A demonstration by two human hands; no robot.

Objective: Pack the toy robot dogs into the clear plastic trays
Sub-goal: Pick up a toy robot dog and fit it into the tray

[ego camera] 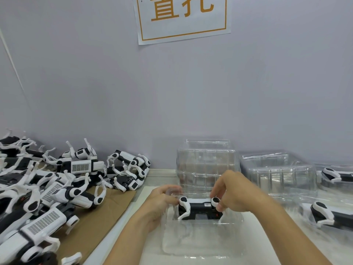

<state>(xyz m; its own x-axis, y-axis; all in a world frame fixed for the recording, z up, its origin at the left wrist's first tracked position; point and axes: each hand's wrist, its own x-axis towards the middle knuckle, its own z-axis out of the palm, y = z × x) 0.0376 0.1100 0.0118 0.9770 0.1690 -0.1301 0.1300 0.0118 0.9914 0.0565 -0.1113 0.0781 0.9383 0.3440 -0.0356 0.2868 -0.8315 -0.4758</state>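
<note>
A black-and-white toy robot dog [198, 208] lies on its side in the far half of a clear plastic tray [200, 243] in front of me. My left hand [162, 200] holds the tray's left rim beside the dog's rear leg, fingers curled. My right hand [232, 192] pinches the dog's right leg joint from above. A heap of loose robot dogs [57, 188] covers the left of the table, partly on brown cardboard [107, 211].
A tall stack of empty clear trays [206, 165] stands right behind my hands against the wall, with a second stack [277, 169] to its right. Two packed trays with dogs [328, 213] lie at the right edge. A paper sign [181, 18] hangs on the wall.
</note>
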